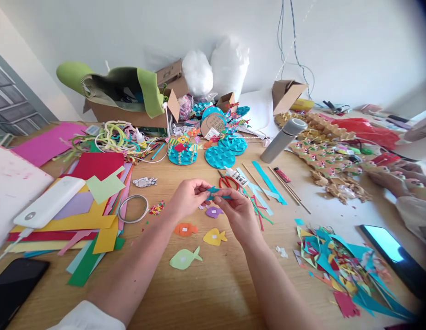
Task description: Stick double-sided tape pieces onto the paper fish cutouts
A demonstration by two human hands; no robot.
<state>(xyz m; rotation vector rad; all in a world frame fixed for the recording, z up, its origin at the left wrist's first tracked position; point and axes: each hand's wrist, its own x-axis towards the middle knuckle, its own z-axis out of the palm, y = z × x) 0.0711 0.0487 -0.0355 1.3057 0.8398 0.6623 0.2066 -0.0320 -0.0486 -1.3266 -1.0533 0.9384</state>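
Both my hands meet above the middle of the table around a small blue paper cutout, probably fish-shaped though partly covered by fingers. My left hand pinches its left end. The fingers of my right hand close on its right end. Below them lie paper fish: a purple fish, an orange fish, a yellow fish and a light green fish, each with a small white square on it. Red-handled scissors and a white glue bottle rest just beyond my right hand.
Coloured paper and a white power bank are at left, near a tape roll. A grey flask stands at right. Paper scraps and a lit phone lie front right. Another person's hand is at far right.
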